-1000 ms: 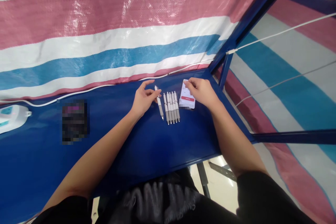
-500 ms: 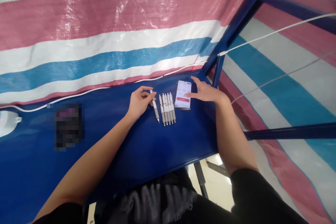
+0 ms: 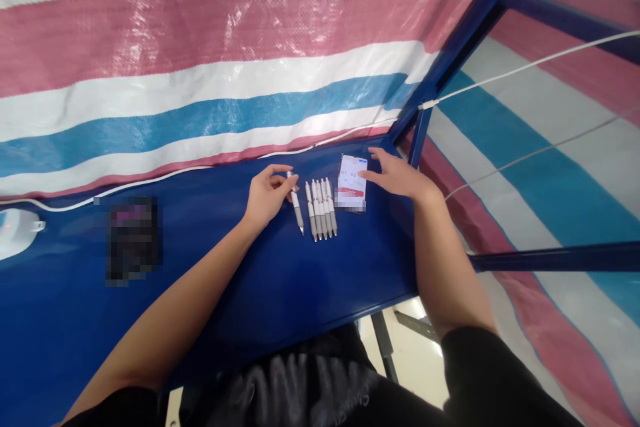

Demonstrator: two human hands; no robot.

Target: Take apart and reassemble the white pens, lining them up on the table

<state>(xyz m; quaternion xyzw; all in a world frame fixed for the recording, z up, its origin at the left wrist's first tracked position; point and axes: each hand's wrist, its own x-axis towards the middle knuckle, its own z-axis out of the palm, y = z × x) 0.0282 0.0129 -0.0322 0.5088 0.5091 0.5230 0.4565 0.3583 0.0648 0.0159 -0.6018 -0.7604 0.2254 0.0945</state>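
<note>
Pinched at its top end by my left hand is a white pen with a grey grip, its tip pointing toward me. Just right of it several matching pens lie side by side in a row on the blue table. Beyond the row lies a phone, its lit screen showing digits and a red button. My right hand is at the phone's right edge, thumb over the screen and fingers spread, holding nothing.
The blue table meets a striped tarp wall at the back. A white cable runs along that edge. At left are a blurred dark item and a white device. Blue metal frame posts stand at right.
My right thumb has drawn back slightly and up on the phone screen. The left hand keeps the pen in the same place. The view has shifted slightly.
</note>
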